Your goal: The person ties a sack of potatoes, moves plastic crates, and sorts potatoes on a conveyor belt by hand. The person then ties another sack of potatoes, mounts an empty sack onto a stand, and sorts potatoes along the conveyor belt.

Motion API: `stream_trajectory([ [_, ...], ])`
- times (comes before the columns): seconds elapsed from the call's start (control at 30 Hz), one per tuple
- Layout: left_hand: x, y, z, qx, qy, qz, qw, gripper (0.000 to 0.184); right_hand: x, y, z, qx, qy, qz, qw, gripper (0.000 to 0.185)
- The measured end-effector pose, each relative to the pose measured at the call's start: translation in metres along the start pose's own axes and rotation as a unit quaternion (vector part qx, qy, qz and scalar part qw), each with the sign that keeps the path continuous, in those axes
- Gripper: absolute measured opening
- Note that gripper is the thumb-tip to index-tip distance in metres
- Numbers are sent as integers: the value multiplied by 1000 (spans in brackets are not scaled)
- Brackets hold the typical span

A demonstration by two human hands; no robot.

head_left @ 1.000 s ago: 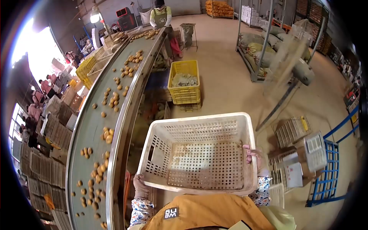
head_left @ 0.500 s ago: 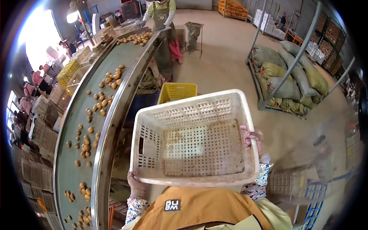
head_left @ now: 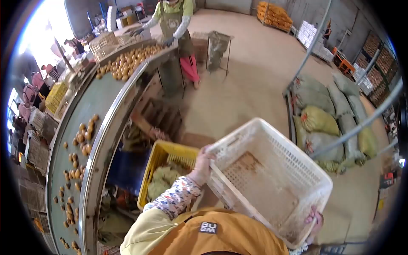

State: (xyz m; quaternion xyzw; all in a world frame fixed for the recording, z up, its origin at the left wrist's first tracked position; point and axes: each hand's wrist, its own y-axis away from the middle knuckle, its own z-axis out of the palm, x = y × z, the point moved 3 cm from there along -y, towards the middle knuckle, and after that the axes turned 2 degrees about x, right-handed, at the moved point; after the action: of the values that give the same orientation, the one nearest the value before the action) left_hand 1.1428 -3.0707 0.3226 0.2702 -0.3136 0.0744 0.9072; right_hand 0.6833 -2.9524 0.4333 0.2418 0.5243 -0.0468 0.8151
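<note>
With the conveyor as landmark, head view: white perforated plastic crate (head_left: 276, 187) held to its right, well apart from it, open side towards the camera and turned at an angle. Inside: brown stains on the floor and walls; no contents seen.

Left hand (head_left: 202, 165): closed around the crate's left corner, fingers curled at the rim. Right hand (head_left: 315, 219): fingers bent over the rim at the lower right; remainder partly hidden by the crate wall.

Green-belted conveyor with metal side rails (head_left: 100, 95): carries round yellow-brown produce (head_left: 127, 63), densely massed at the far end, in loose clusters nearer. Just right of the conveyor: yellow plastic crate (head_left: 145, 178) holding crumpled greenish material (head_left: 163, 180). At the conveyor's far end: person in a green apron (head_left: 175, 27), gloved hands near the produce. Far right of the conveyor: metal-framed rack with stuffed sacks (head_left: 318, 119).
</note>
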Motion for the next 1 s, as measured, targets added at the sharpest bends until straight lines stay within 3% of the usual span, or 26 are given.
stream_trajectory([
  [0.13,-13,-108,74,15,-3,2,1000,56,-24,-130,41,20,-19,-4,1000,48],
  [0.27,12,-167,112,44,21,-10,999,58,-63,-252,117,-23,12,24,999,48],
  [0.5,39,-317,146,220,-8,32,975,57,-83,-470,290,-105,53,44,992,47],
  [0.63,83,-464,242,115,-72,72,988,53,-115,-571,364,-85,77,36,993,47],
  [0.77,109,-574,326,91,-72,77,990,50,-147,-649,421,-61,68,28,995,47],
  [0.97,115,-761,438,-9,-5,-31,999,51,-174,-772,496,-23,38,1,999,47],
  [1.0,112,-794,439,-114,-143,232,955,49,-180,-794,504,-22,34,1,999,47],
])
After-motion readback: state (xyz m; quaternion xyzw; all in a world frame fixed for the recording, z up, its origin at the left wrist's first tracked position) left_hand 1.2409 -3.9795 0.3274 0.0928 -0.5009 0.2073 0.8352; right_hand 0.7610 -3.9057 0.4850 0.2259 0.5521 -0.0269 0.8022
